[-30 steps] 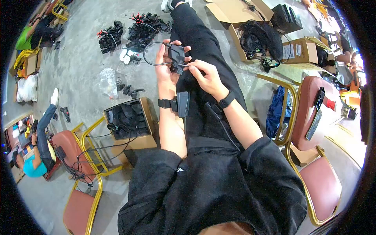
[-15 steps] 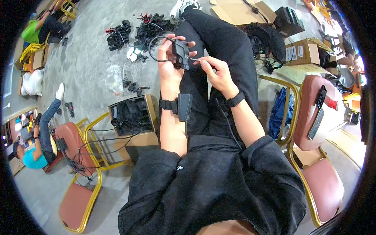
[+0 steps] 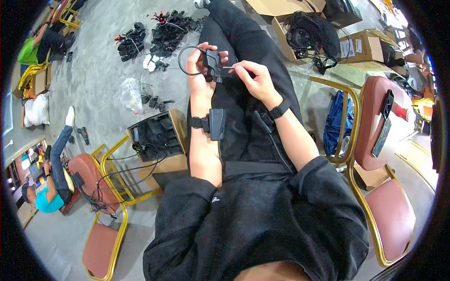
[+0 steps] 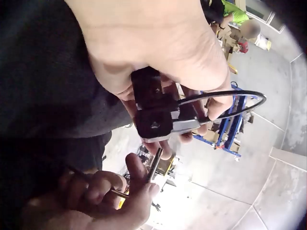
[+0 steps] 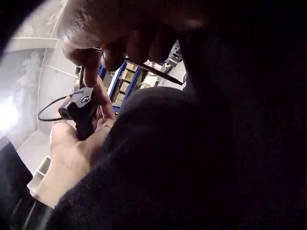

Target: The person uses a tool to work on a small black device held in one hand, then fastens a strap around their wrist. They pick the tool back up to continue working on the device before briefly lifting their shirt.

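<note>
Concrete floor (image 3: 103,79) behind: left hand (image 3: 199,70) curled round black module (image 3: 212,63), right hand (image 3: 255,82) fingers (image 3: 241,70) pinching thin tool (image 3: 228,68), tip still at module's edge.

A red chair (image 3: 363,126) bears a phone (image 3: 382,137); black parts (image 3: 169,31) lie heaped on the floor (image 3: 101,77) near a cardboard box (image 3: 174,165).

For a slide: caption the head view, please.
Left hand holds a small black cabled device; right hand pinches a thin tool beside it.
</note>
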A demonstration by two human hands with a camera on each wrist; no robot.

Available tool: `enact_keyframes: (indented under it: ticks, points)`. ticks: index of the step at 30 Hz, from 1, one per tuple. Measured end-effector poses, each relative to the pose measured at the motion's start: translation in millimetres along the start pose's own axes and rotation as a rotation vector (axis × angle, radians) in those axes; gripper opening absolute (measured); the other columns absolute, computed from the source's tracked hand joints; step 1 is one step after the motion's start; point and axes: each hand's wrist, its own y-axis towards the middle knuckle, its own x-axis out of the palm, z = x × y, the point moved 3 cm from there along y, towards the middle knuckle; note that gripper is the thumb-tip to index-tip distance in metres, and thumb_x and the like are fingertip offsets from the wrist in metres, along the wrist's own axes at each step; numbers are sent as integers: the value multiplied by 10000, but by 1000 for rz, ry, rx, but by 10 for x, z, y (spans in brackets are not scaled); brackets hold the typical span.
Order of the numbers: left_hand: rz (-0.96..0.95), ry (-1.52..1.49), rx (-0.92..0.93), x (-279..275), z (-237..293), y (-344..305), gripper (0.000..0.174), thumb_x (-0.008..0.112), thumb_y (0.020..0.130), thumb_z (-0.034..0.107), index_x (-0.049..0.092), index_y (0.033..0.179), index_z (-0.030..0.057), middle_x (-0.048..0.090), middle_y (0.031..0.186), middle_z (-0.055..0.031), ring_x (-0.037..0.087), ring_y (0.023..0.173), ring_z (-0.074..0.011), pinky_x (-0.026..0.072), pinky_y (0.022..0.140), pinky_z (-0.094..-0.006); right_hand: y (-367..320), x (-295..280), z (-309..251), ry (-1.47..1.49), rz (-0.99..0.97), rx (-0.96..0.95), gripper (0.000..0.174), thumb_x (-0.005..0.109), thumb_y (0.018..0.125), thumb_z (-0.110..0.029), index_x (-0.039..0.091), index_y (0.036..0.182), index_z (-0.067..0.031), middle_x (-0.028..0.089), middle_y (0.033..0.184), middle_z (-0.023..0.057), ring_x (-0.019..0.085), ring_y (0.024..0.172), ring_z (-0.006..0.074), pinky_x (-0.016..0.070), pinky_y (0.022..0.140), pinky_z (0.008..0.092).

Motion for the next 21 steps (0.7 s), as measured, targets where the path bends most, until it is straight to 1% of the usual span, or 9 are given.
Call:
enact_keyframes:
  ticks: [2, 4, 5, 7, 9, 12, 16, 17, 21]
  points:
    - [11, 26, -4, -13, 28, -18, 399, 506, 900, 358, 561, 1138, 42, 635, 1053, -134, 662, 898, -347, 563, 775, -423, 15, 33, -1, -6, -4, -24, 168, 611, 916, -177, 670, 923, -20, 629, 769, 43, 550, 665, 88, 439, 584, 241]
    - [-55, -40, -30, 2, 21, -33, 433, 515, 888, 372, 561, 1154, 34, 636, 1078, -166, 659, 917, -349, 563, 783, -412, 50, 49, -87, -202, -66, -53, 141, 624, 896, -170, 669, 914, -37, 576, 742, 58, 559, 636, 159, 450, 590, 275]
    - [-42, -24, -28, -2, 13, -46, 475, 504, 879, 380, 560, 1163, 4, 636, 1081, -203, 655, 931, -349, 560, 802, -401, 50, 60, -91, -201, -66, -54, 141, 624, 896, -170, 669, 914, -37, 576, 742, 58, 559, 636, 159, 450, 590, 275]
    - [-48, -14, -10, -21, 3, 40, 486, 495, 878, 378, 559, 1161, -12, 638, 1073, -211, 653, 936, -350, 557, 815, -397, 115, 59, -79, -252, -65, -134, 131, 639, 872, -177, 672, 911, -56, 527, 740, 78, 565, 662, 230, 461, 611, 318]
    - [-26, -1, 12, -60, -2, 41, 504, 474, 872, 378, 574, 1118, -51, 644, 1044, -228, 650, 940, -356, 547, 849, -391, 105, 59, -65, -267, -75, -155, 138, 643, 868, -187, 673, 908, -58, 531, 751, 83, 571, 690, 241, 465, 628, 331]
    - [-55, -44, 30, -92, -5, 67, 483, 473, 863, 362, 592, 1080, -52, 647, 1024, -227, 650, 936, -360, 544, 856, -394, 95, 58, -67, -287, -69, -182, 149, 649, 861, -200, 674, 905, -60, 532, 765, 91, 575, 725, 251, 468, 651, 344]
    - [-49, -33, 18, -117, 7, 79, 490, 415, 867, 360, 608, 1050, -51, 650, 1012, -223, 656, 903, -347, 548, 810, -383, 114, 45, -59, -288, -53, -154, 148, 659, 853, -200, 676, 913, -66, 531, 772, 93, 566, 735, 258, 469, 669, 349]
    - [0, -3, 6, -140, -11, 83, 493, 381, 896, 362, 603, 1054, -49, 655, 967, -208, 660, 878, -337, 550, 776, -374, 114, 37, -62, -288, -52, -154, 148, 659, 853, -200, 676, 913, -66, 531, 772, 93, 566, 735, 258, 469, 669, 349]
    - [47, 106, -108, -205, -57, 130, 425, 398, 959, 330, 591, 1035, -41, 645, 856, -168, 665, 785, -322, 558, 710, -379, 120, 39, -204, -456, -75, -298, 138, 677, 829, -146, 678, 936, -59, 537, 829, 88, 546, 787, 257, 462, 701, 346]
